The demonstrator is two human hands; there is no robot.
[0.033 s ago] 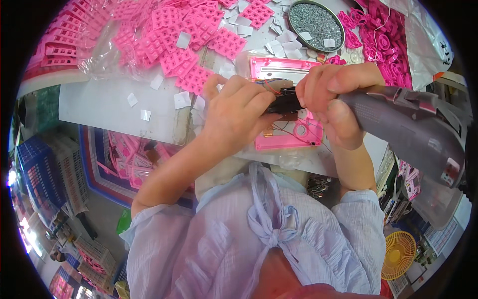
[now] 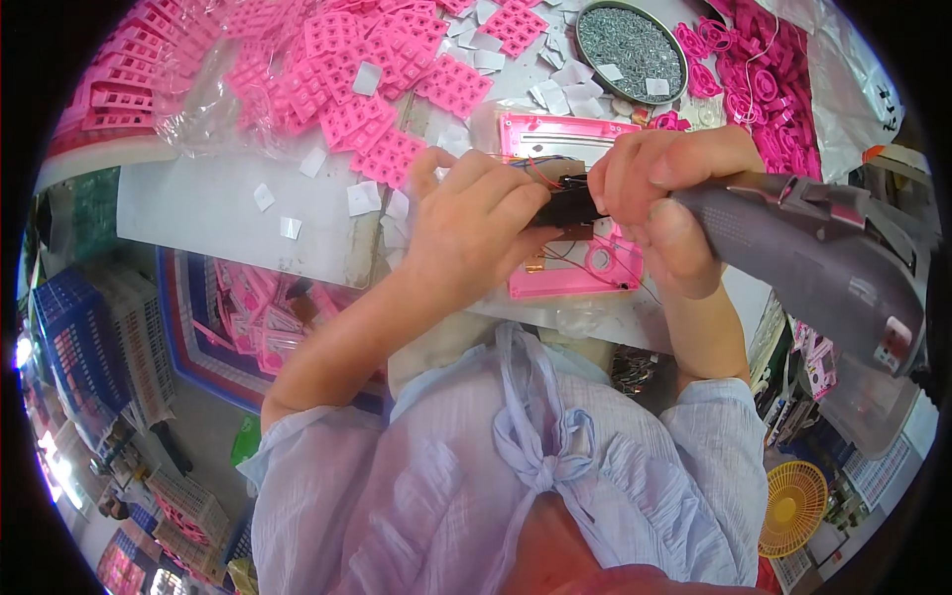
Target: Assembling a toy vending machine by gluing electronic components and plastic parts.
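Observation:
An open pink plastic case with thin wires and small parts inside lies on the white bench. My left hand curls over its left side, and its fingers pinch a small black part above the case. My right hand is wrapped around the nose of a grey electric screwdriver, whose body runs off to the right. The screwdriver's tip meets the black part between my two hands. The middle of the case is hidden under my fingers.
A round tin of small screws stands behind the case. Pink keypad grids and white paper squares litter the back left, pink rings the back right. Blue crates and a yellow fan sit below the bench.

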